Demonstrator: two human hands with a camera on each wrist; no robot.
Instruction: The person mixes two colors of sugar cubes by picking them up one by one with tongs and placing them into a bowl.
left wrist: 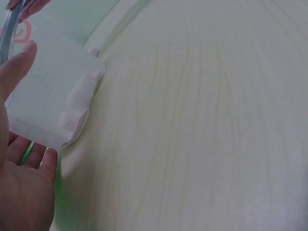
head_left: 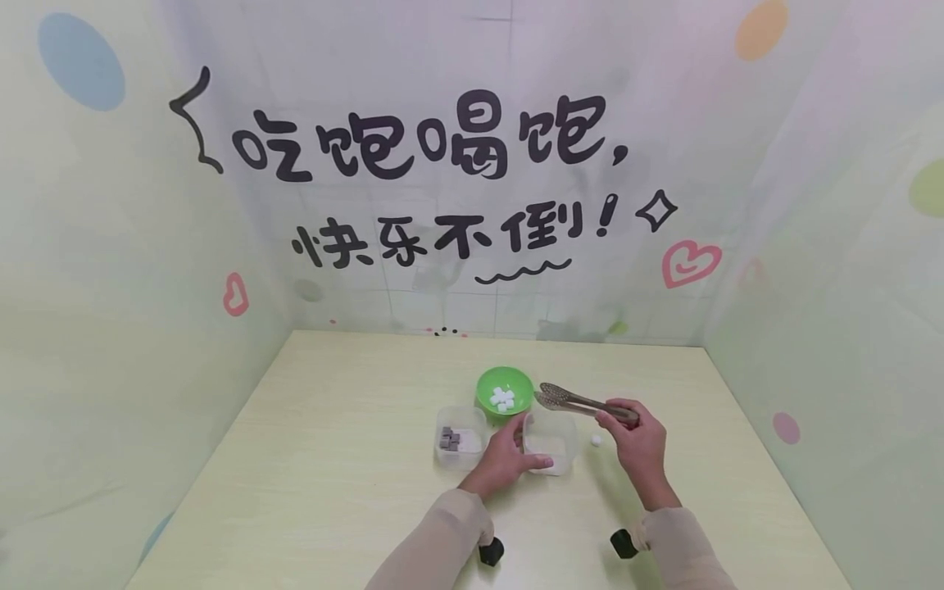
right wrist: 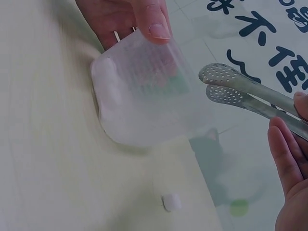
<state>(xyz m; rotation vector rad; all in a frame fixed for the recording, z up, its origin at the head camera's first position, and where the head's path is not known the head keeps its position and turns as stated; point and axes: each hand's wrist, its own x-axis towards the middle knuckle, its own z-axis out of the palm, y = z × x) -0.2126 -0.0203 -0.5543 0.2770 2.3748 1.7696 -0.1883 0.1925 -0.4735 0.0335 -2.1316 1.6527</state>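
Head view shows the person's left hand curled round the right tub, thumb on the near side and fingers behind, while the right hand pinches metal tongs whose tips sit a little apart with nothing between them. White cubes lie in the green bowl, grey cubes lie in the left tub, and one loose cube, white, lies on the table just right of the held tub.

That loose cube could easily be knocked away (it lies near both the tub and the right hand) if the tub were slid right or the forearm swept low. The tong tips point towards the bowl's right rim, so a careless swing might bump the bowl and jostle its cubes. With the left hand's grip on one corner only, the tub might tip if pulled unevenly, and slick metal tips could let a cube slip should the squeeze be light.

Through the cloudy wall, white lumps seem to line the held tub's bottom, though whether they are cubes is hard to say. How high the tongs hang over the table cannot be judged. Some left fingers are hidden behind the tub, and the right wrist view cuts off part of the right hand.
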